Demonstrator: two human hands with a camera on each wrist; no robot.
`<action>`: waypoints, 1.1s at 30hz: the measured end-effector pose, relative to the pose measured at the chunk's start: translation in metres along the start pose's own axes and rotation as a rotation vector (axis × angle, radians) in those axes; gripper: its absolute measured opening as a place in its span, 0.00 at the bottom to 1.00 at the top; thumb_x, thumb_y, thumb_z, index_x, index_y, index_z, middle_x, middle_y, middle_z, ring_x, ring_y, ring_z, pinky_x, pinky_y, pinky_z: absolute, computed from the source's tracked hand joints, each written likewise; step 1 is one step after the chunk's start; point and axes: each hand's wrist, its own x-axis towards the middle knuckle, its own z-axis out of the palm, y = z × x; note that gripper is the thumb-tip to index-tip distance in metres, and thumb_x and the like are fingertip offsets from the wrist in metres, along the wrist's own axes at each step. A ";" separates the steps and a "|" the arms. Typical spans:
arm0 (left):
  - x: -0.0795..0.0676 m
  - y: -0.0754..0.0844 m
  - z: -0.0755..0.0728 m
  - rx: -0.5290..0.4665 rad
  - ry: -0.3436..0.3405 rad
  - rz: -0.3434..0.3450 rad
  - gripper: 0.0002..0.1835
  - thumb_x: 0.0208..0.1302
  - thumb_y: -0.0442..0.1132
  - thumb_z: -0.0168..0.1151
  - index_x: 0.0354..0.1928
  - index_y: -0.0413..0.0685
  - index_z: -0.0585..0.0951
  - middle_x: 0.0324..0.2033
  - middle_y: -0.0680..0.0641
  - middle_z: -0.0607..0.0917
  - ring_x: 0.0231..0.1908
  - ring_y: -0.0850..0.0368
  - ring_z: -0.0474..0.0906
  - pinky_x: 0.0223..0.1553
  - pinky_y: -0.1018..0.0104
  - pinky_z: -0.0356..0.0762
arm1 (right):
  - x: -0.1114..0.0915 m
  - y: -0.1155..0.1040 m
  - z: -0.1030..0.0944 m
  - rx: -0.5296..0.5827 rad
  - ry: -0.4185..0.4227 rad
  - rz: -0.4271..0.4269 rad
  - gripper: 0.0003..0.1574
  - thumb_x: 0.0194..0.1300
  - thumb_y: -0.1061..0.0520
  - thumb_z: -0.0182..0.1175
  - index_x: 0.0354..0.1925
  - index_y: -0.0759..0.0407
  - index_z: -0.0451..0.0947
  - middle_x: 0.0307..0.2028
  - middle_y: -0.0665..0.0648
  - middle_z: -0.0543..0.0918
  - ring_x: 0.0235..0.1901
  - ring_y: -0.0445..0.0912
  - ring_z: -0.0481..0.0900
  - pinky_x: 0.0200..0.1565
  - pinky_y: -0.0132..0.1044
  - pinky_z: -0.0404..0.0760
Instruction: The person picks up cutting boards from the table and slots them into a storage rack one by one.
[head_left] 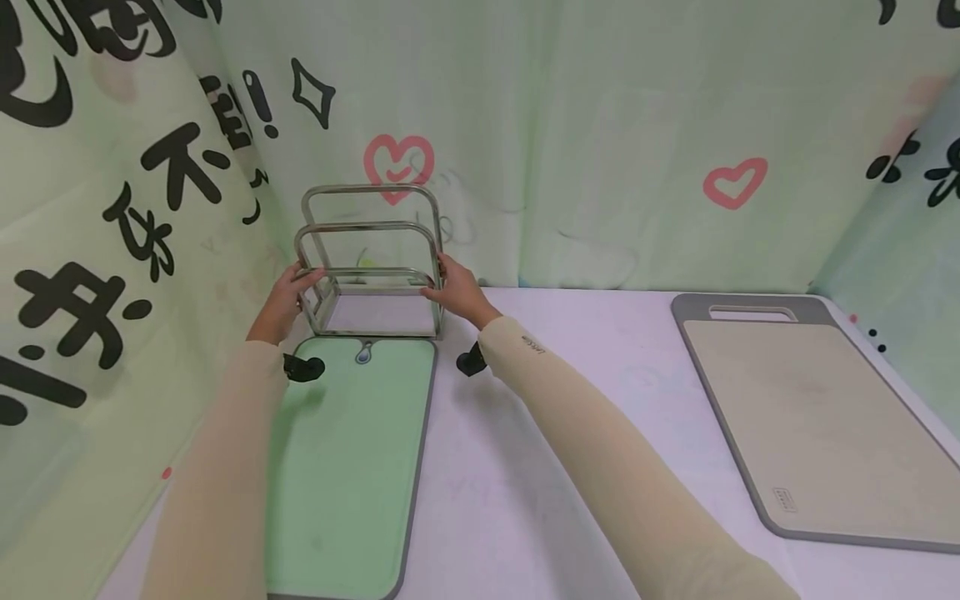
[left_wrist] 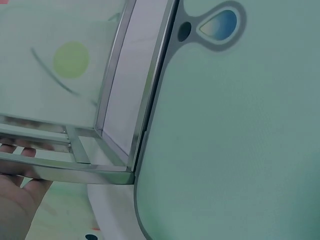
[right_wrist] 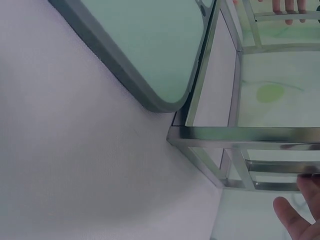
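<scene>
A metal rack (head_left: 367, 226) with three rounded hoops stands upright at the back left of the table in the head view. My left hand (head_left: 283, 304) grips its left side, and my right hand (head_left: 465, 292) holds the right side. Fingers of the left hand (left_wrist: 17, 200) curl around the side bars in the left wrist view. From the right wrist, the right hand (right_wrist: 306, 215) shows only in part, with fingertips at the side bars. Directly in front of the rack lies a green cutting board (head_left: 352, 467) with a grey rim and a drop-shaped inset at its top.
A beige cutting board (head_left: 817, 408) with a grey rim and handle slot lies flat on the right of the white table (head_left: 555, 350). Printed curtains (head_left: 600, 125) hang behind the table and along both sides, close to the rack's back and left.
</scene>
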 end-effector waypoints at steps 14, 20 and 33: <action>0.002 0.005 0.013 -0.027 -0.011 0.012 0.41 0.70 0.50 0.47 0.74 0.48 0.38 0.74 0.43 0.39 0.74 0.48 0.31 0.73 0.48 0.31 | -0.004 0.011 -0.014 0.051 0.015 0.002 0.42 0.62 0.58 0.60 0.69 0.63 0.54 0.63 0.63 0.68 0.65 0.52 0.66 0.60 0.43 0.73; 0.011 -0.001 0.015 0.032 -0.035 0.019 0.43 0.69 0.54 0.49 0.74 0.51 0.39 0.74 0.43 0.43 0.74 0.48 0.34 0.73 0.49 0.35 | -0.006 0.019 -0.023 0.064 0.024 -0.012 0.39 0.62 0.60 0.59 0.68 0.66 0.56 0.63 0.65 0.69 0.66 0.53 0.66 0.62 0.44 0.71; 0.010 0.000 0.019 0.116 -0.084 0.007 0.40 0.68 0.49 0.53 0.74 0.48 0.45 0.72 0.42 0.54 0.73 0.49 0.47 0.72 0.53 0.47 | -0.003 0.044 -0.043 0.069 -0.012 -0.002 0.35 0.61 0.59 0.57 0.65 0.68 0.61 0.61 0.64 0.71 0.65 0.53 0.67 0.63 0.43 0.69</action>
